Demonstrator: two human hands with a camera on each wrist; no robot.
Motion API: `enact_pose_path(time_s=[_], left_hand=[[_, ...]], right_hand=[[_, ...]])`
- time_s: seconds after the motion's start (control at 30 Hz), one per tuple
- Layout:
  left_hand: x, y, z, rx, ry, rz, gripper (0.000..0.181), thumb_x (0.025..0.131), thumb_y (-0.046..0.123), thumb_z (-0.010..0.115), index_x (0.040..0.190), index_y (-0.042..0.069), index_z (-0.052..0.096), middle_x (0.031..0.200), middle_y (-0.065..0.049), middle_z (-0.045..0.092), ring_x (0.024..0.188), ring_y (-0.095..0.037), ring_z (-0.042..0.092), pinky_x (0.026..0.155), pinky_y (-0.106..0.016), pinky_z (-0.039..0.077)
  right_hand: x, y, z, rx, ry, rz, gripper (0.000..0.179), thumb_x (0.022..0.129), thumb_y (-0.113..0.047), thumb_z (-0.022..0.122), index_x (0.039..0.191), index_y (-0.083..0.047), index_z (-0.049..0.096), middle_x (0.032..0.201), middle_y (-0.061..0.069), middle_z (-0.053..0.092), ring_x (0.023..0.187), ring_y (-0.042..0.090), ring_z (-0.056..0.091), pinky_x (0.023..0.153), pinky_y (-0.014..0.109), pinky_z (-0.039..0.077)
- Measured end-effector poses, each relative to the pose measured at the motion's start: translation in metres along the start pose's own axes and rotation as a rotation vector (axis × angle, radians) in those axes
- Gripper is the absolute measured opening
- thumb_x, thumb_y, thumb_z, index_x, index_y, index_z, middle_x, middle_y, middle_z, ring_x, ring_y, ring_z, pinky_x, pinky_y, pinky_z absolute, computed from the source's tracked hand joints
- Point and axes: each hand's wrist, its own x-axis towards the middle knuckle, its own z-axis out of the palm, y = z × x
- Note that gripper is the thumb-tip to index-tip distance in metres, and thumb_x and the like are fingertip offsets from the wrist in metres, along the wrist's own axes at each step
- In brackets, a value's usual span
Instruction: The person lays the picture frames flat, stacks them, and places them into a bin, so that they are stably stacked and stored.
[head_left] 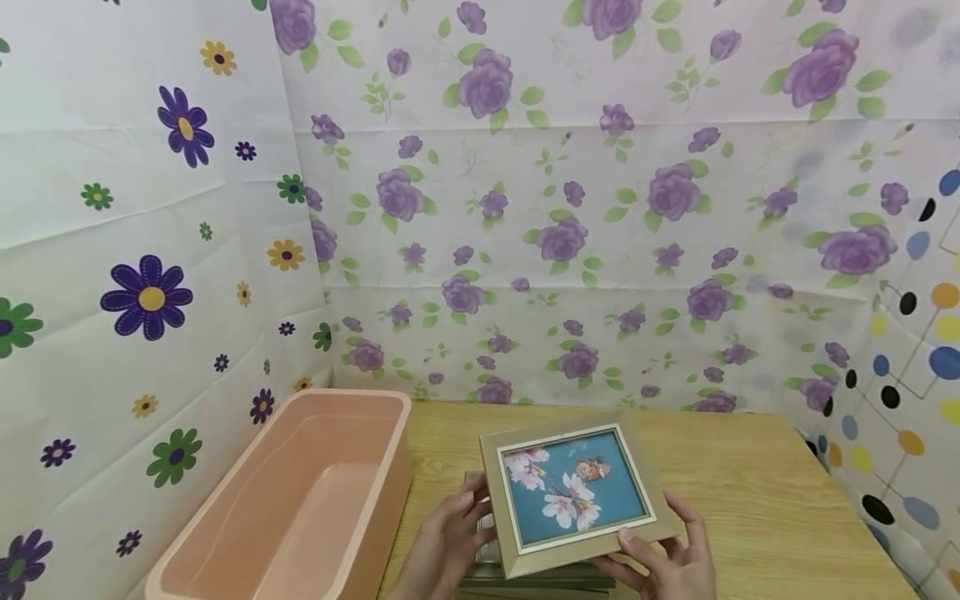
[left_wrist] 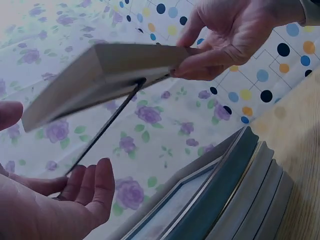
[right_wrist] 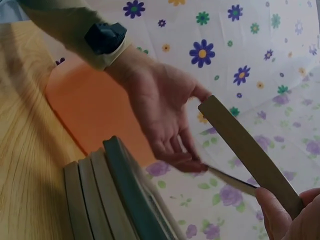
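Both hands hold a light beige picture frame (head_left: 573, 487) with pink blossoms on blue, tilted above a stack of frames. My right hand (head_left: 675, 557) pinches its lower right edge, thumb on the front border. At the left edge is my left hand (head_left: 450, 533); in the left wrist view its fingertips touch the end of a thin support leg (left_wrist: 107, 125) that slants out from the frame's back. The left thumb is by the frame's edge. Below lie several stacked picture frames (left_wrist: 210, 205), the top one dark green-grey, partly hidden in the head view.
A pink plastic bin (head_left: 386, 500) stands on the left of the wooden table (head_left: 742, 483). Flowered cloth (head_left: 517, 208) hangs behind, with daisy-printed cloth (head_left: 150, 208) at left and dotted cloth (head_left: 915, 375) at right.
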Motion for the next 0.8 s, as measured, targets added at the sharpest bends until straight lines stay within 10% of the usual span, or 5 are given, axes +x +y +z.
enact_pose_path(time_s=[0.23, 0.5, 0.8], left_hand=[[-0.007, 0.001, 0.005, 0.198, 0.040, 0.170, 0.086, 0.106, 0.021, 0.061, 0.168, -0.015, 0.014, 0.163, -0.027, 0.042, 0.136, -0.013, 0.052, 0.105, -0.027, 0.054], [-0.012, -0.013, 0.016, 0.838, 0.241, 0.178, 0.130, 0.079, 0.032, 0.099, 0.174, 0.001, 0.016, 0.169, -0.026, 0.032, 0.125, -0.018, 0.054, 0.096, -0.029, 0.055], [-0.005, -0.021, 0.005, 1.064, 0.344, 0.249, 0.134, 0.070, 0.039, 0.103, 0.171, -0.002, 0.024, 0.166, -0.028, 0.037, 0.128, -0.032, 0.055, 0.096, -0.029, 0.055]], right_hand=[[0.005, 0.009, 0.007, -0.014, 0.042, -0.023, 0.077, 0.098, 0.011, 0.071, 0.132, -0.052, 0.043, 0.127, 0.003, 0.051, 0.093, 0.018, 0.081, 0.087, 0.048, 0.068], [0.008, 0.018, 0.013, -0.036, 0.055, -0.030, 0.077, 0.094, 0.013, 0.076, 0.133, -0.046, 0.045, 0.122, 0.003, 0.057, 0.090, 0.020, 0.082, 0.085, 0.043, 0.068], [0.023, 0.013, 0.011, -0.469, -0.004, -0.044, 0.105, 0.081, -0.001, 0.093, 0.166, -0.017, 0.034, 0.121, 0.013, 0.070, 0.098, 0.022, 0.077, 0.079, 0.034, 0.066]])
